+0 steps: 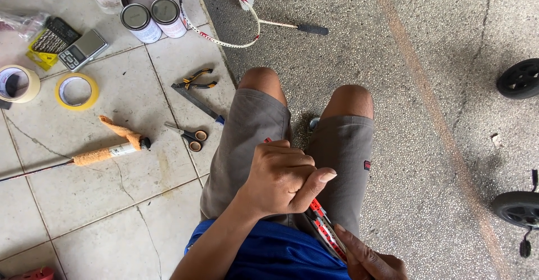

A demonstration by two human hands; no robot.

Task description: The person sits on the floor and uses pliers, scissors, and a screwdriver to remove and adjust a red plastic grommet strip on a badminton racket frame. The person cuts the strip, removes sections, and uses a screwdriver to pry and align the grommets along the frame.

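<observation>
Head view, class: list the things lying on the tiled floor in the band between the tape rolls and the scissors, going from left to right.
Pale tape roll → yellow tape roll → orange-wrapped racket handle → scissors → pliers

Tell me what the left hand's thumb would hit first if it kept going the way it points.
The left hand points its thumb right and slightly up, across the right thigh's grey shorts. Beyond the leg lies only bare speckled floor, so probably the shorts first, though height above them is unclear.
</observation>
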